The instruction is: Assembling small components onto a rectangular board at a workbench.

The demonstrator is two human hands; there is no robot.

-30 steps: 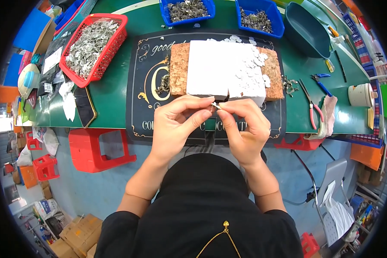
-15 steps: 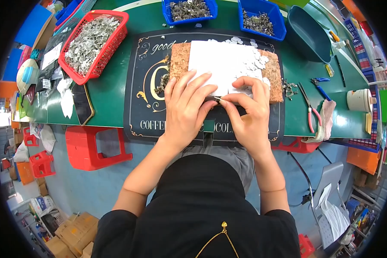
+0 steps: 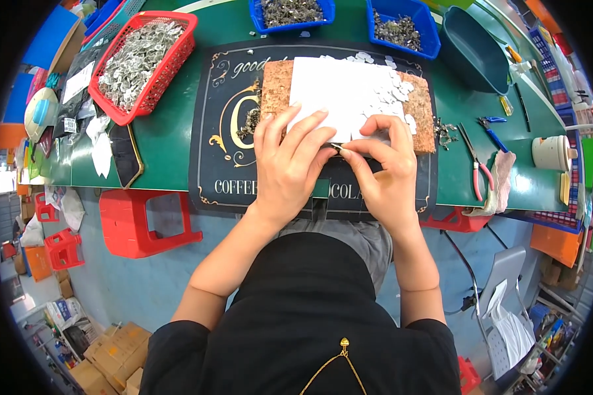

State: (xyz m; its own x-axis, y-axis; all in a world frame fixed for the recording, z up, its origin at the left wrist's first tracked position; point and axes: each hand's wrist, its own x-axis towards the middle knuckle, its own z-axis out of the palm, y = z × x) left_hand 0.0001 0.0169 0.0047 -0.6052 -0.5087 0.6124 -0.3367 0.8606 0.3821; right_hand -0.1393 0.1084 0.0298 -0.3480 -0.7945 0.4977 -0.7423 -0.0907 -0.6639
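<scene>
At the near edge of a white sheet (image 3: 323, 92), both hands meet over a small dark metal-looking piece (image 3: 337, 146), too small to name exactly. My left hand (image 3: 288, 168) pinches it between thumb and fingers, its other fingers resting across the sheet. From the other side my right hand (image 3: 389, 168) pinches the same piece with thumb and forefinger, the remaining fingers curled. The sheet lies on a brown cork-like board (image 3: 418, 115), with many small white flat pieces (image 3: 383, 99) scattered over its right side. Fingers partly hide the held piece.
Under the board lies a black printed mat (image 3: 207, 145) on the green table (image 3: 168, 141). A red basket (image 3: 168, 69) of small metal-looking pieces stands left; two blue bins (image 3: 323, 26) hold dark pieces behind. Red-handled pliers (image 3: 478, 168), blue-handled cutters (image 3: 493, 137) and a white cup (image 3: 552, 153) sit right.
Both hands stay pinched on the small piece and have shifted only slightly. The whole scene sits a little higher in the picture.
</scene>
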